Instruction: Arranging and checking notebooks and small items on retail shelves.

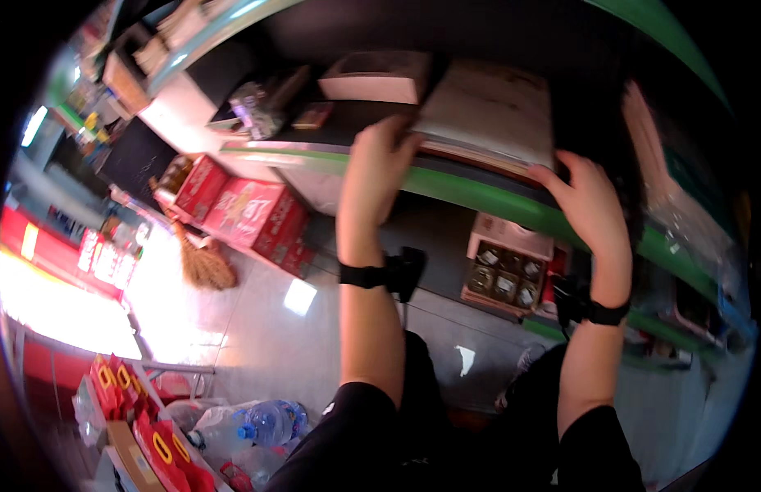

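Observation:
A flat, whitish stack of sheets or books (488, 111) lies on the dark shelf with a green front edge (454, 187), some thin brown layers showing beneath its top. My left hand (380, 163) grips its left front corner, and those fingertips are partly hidden. At the right front corner, my right hand (586, 197) has its thumb on the edge and its fingers along the side. Black straps with small black devices are on both wrists. Left of the stack, a pale open box (371, 89) and a small reddish packet (313, 115) sit on the same shelf.
Below the shelf stands a carton of several jars (503, 277). Red cartons (251, 215) and a straw broom (205, 264) are at the left. Plastic bottles (270, 423) and red bags with yellow handles (165, 446) lie lower left. Clear plastic wrapping (669, 190) hangs at the right.

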The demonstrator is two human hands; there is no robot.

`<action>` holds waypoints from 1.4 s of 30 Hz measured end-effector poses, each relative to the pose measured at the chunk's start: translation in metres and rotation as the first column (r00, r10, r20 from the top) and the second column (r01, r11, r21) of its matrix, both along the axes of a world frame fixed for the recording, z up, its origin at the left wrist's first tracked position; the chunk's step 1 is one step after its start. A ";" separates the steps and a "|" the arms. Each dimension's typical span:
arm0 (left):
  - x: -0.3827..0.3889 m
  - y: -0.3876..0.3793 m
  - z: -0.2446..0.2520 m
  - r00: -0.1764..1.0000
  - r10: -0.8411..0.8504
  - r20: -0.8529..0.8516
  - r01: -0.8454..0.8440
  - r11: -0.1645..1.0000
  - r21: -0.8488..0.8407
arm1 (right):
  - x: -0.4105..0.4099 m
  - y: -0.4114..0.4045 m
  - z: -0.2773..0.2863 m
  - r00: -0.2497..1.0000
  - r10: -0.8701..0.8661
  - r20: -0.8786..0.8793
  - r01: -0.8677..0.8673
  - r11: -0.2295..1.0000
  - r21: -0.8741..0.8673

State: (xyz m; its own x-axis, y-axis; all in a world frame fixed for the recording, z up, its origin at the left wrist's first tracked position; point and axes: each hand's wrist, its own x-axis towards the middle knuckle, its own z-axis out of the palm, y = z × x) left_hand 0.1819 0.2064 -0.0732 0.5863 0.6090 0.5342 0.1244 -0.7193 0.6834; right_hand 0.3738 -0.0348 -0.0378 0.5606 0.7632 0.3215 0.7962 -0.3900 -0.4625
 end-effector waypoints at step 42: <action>0.022 -0.007 -0.011 0.997 0.061 -0.057 -0.055 0.994 0.092 | 0.010 0.001 -0.019 0.997 -0.015 0.072 0.010 0.997 0.076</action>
State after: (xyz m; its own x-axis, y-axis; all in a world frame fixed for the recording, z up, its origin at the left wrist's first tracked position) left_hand 0.2035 0.1994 -0.0845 0.5841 0.5935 0.5537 0.2064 -0.7683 0.6059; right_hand 0.3839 -0.0342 -0.0567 0.5430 0.7282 0.4181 0.8241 -0.3666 -0.4318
